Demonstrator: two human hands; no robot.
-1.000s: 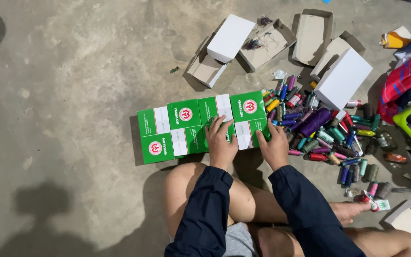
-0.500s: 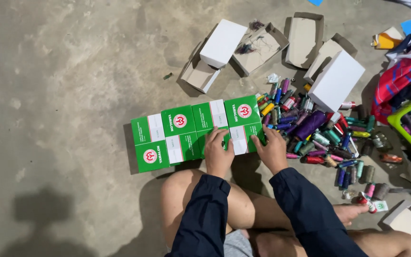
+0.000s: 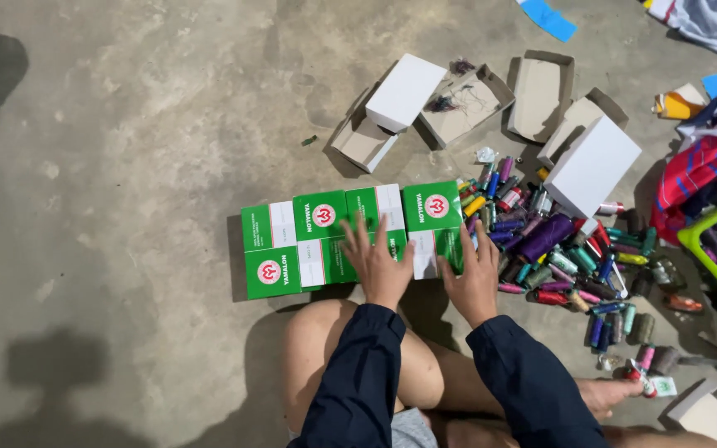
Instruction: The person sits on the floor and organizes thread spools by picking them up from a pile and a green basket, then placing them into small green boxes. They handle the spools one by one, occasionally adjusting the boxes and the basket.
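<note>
Several green and white boxes (image 3: 325, 236) lie side by side in a block on the concrete floor in front of my knees. My left hand (image 3: 379, 264) rests flat on the block's right half, fingers spread. My right hand (image 3: 472, 278) presses against the rightmost green box (image 3: 433, 217), fingers spread over its near edge. Neither hand grips anything. Dark blue sleeves cover both forearms.
A heap of coloured thread spools (image 3: 566, 257) lies right of the boxes. Open and closed white cardboard boxes (image 3: 408, 91) sit beyond it. Colourful fabric (image 3: 699, 178) and a green basket rim (image 3: 711, 257) are at the right edge. Bare concrete (image 3: 109, 166) spreads left.
Both hands have stayed on the green boxes, shifting slightly over the right end of the block. The view has tilted a little.
</note>
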